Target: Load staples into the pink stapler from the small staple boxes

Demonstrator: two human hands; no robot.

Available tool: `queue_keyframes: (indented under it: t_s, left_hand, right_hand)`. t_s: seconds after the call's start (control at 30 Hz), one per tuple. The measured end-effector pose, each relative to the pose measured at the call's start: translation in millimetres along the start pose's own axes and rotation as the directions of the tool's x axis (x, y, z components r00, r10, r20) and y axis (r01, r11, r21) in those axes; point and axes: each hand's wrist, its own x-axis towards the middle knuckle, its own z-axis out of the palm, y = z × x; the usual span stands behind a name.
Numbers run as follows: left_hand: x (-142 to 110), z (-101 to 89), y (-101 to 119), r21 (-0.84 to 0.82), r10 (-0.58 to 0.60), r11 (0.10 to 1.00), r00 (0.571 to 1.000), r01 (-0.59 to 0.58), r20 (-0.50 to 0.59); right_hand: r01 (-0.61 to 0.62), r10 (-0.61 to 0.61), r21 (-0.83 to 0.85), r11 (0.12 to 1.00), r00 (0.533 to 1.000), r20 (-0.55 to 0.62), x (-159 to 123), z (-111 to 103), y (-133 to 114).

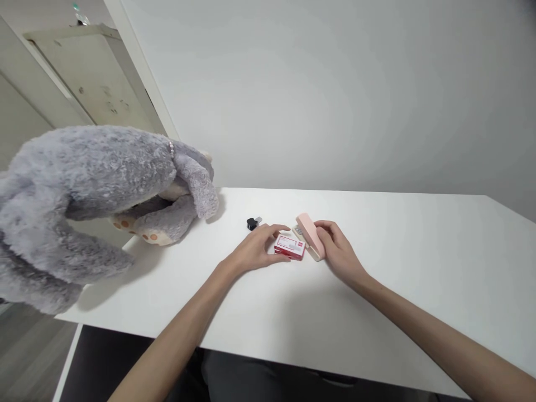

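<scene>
Near the middle of the white table lies a small red-and-white box (290, 247), probably a staple box. My left hand (258, 248) curves around its left end, thumb along the near side and index finger stretched past the far side with a gap; the fingers are apart. Just right of the box, my right hand (338, 252) is closed on a pink stapler (310, 235). The stapler's pink top is tilted up from its cream base, and some metal shows between them. My right fingertips are partly hidden behind it.
A small black object with a grey metal tab (252, 224) lies beyond my left hand. A large grey plush toy (113, 173) leans over the table's left end. The white table (402, 262) meets a pale wall (318, 100) at the back. A cabinet (96, 78) stands behind left.
</scene>
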Motion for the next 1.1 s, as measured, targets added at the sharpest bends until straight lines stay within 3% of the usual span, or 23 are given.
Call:
queue_keyframes:
  t_s: [0.2, 0.53, 0.77, 0.83, 0.93, 1.1]
  left_hand:
    - [-3, -6.3, -10, 0.304, 0.039, 0.953, 0.994, -0.005, -0.107]
    - [0, 2.0, -8, 0.275, -0.047, 0.953, 0.959, 0.127, -0.28]
    - [1, -4.0, -9, 0.334, -0.027, 0.927, 0.919, 0.17, -0.393]
    - [0, -5.3, -4, 0.327, 0.037, 0.941, 0.93, 0.091, -0.365]
    - [-2, -4.8, 5, 0.314, 0.177, 0.944, 0.959, -0.103, -0.22]
    - [-3, 1.4, 13, 0.323, 0.314, 0.896, 0.949, -0.304, 0.023]
  right_hand:
    - [-0.009, 0.009, -0.011, 1.0, 1.0, -0.001, 0, -1, 2]
    - [-0.017, 0.017, -0.013, 1.0, 1.0, 0.003, -1, 0, 0]
    - [-0.014, 0.014, -0.022, 1.0, 1.0, 0.007, -2, -1, 0]
    - [-0.011, 0.011, -0.031, 0.999, 1.0, 0.004, -2, -1, 0]
    - [-0.002, 0.002, -0.034, 0.999, 1.0, 0.003, -1, -1, 1]
    - [0.01, -0.01, -0.026, 1.0, 1.0, 0.01, 0, -1, 3]
